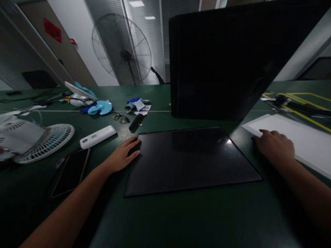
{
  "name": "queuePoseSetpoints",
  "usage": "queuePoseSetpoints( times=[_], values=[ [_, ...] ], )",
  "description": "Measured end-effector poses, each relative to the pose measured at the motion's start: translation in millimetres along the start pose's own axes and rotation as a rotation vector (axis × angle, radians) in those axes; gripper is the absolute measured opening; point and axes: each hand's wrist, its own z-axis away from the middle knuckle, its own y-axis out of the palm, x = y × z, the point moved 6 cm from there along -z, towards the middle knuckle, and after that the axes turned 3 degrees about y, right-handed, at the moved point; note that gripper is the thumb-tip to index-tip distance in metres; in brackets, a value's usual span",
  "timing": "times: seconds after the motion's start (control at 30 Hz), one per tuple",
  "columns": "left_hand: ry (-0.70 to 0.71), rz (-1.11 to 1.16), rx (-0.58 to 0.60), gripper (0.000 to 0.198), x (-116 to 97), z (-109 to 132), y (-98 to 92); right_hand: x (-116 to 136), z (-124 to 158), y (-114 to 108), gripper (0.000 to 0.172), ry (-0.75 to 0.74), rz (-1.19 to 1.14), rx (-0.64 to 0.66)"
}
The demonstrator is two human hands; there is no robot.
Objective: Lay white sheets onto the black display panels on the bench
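A thin black screen panel (191,160) with a dark frame lies flat on the green table. At its left edge rests my left hand (124,155), fingers spread, fingertips touching the upper left border. My right hand (275,146) is off to the right of the panel, apart from it. Its bent fingers close on the near edge of a flat white sheet (305,137), with the thumb below that edge; part of the grip is hidden by the hand. A bright reflection shows near the panel's upper right corner.
A large dark upright monitor-like slab (222,65) stands behind the panel. To the left are a phone (71,172), a white handheld device (98,136), a small fan with its white grille (55,141), glasses (121,118) and light blue fan blades (102,107). Yellow tape (307,113) marks the right.
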Motion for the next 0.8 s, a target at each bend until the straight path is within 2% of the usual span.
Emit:
queuePoseSetpoints(
  times=[0.1, 0.23, 0.33, 0.47, 0.63, 0.8],
  values=[
    [0.003, -0.007, 0.001, 0.080, -1.6, 0.2, -0.8, 4.2, 5.5, -5.6, 0.074, -0.011, -0.009, -0.018],
    [0.017, -0.015, -0.008, 0.075, -2.4, 0.7, -1.7, -5.1, 8.3, -7.2, 0.093, 0.056, -0.022, 0.000],
    [0.030, -0.011, -0.024, 0.072, -2.4, 1.0, -2.5, -8.1, 9.6, -7.4, 0.085, 0.065, -0.020, 0.087],
    [0.046, -0.005, -0.028, 0.073, 0.0, 0.6, -2.7, 0.4, 15.2, -15.5, 0.073, 0.032, 0.004, 0.143],
    [0.041, 0.010, -0.006, 0.077, 4.1, 0.5, -1.7, 24.6, 30.8, -32.7, 0.057, -0.025, 0.036, 0.152],
    [0.036, -0.043, -0.011, 0.078, 0.6, -0.3, 3.5, 82.1, 72.8, -50.2, 0.046, -0.222, 0.066, 0.182]
  ],
)
